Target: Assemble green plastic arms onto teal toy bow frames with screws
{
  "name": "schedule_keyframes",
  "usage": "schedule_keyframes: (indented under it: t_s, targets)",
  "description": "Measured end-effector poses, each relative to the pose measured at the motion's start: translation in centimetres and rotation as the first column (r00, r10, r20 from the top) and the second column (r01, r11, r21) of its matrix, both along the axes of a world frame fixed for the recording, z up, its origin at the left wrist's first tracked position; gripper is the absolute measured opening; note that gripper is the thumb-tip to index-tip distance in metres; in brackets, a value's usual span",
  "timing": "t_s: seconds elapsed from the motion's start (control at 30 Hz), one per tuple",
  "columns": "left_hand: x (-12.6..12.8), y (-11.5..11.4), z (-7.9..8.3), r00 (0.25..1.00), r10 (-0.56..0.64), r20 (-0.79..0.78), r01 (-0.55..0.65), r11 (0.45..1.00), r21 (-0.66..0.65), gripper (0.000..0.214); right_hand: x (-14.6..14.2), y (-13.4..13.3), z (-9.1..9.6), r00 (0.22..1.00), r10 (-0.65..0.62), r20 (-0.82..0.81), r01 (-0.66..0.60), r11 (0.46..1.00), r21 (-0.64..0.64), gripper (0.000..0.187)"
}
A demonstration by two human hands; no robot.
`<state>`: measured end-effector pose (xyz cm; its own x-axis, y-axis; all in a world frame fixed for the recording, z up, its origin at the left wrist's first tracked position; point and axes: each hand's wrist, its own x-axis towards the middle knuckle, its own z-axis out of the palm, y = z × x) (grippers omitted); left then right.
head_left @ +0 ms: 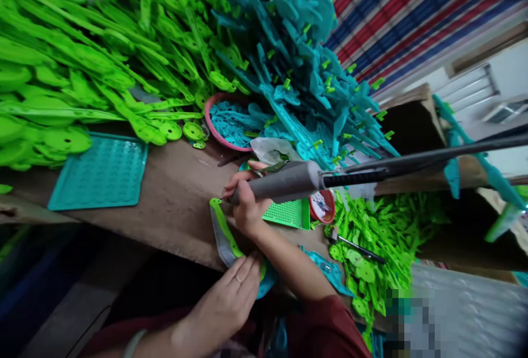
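Observation:
My right hand [249, 207] is wrapped round a grey electric screwdriver [284, 182], whose cable end points to the right. The screwdriver's tip meets the far end of a long lime green plastic part [225, 229] near the table's front edge. With its fingers together, my left hand [229, 289], wearing a ring, grips the near end of that part. Beneath the green part shows a translucent grey piece [223, 245], and a teal piece [267, 281] sticks out beside my left fingers. My left palm and fingers hide the rest of the join.
Lime green parts [103, 61] are heaped at the back left, teal parts [297, 72] at the back. A red bowl [208, 119] holds small teal pieces. Around lie a teal tray [103, 174], a green perforated basket [289, 213], a red tub of screws [323, 207] and a hammer [357, 247].

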<state>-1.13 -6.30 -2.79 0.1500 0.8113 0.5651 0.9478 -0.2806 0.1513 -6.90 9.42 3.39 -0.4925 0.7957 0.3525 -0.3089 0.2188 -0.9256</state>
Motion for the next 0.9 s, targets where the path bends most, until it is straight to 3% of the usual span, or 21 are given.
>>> schedule_keyframes:
  t_s: [0.13, 0.37, 0.7, 0.8, 0.9]
  targets:
    - [0.1, 0.1, -0.2, 0.999, 0.033, 0.032, -0.034, 0.999, 0.029, 0.04, -0.9, -0.2, -1.4, 0.999, 0.052, 0.0, -0.052, 0.999, 0.006, 0.034]
    - [0.0, 0.2, -0.2, 0.999, 0.03, 0.04, -0.032, 0.998, 0.049, 0.039, -0.9, -0.2, -1.3, 0.994, 0.087, 0.071, -0.088, 0.996, 0.012, 0.034]
    - [0.0, 0.5, -0.4, 1.0, 0.003, 0.027, -0.004, 1.0, 0.024, 0.039, -1.9, 0.1, -2.9, 0.963, 0.194, 0.185, -0.172, 0.976, -0.132, 0.04]
    - [-0.6, 0.5, -0.6, 0.999, -0.009, 0.034, 0.008, 0.999, 0.051, 0.041, -1.9, 0.1, -1.9, 0.957, 0.253, 0.142, -0.233, 0.962, -0.14, 0.043]
    - [-3.8, -0.4, -2.1, 0.998, -0.06, 0.011, 0.059, 0.997, 0.046, 0.048, 0.1, 1.1, 1.4, 0.952, 0.302, 0.045, -0.296, 0.949, -0.11, 0.05]
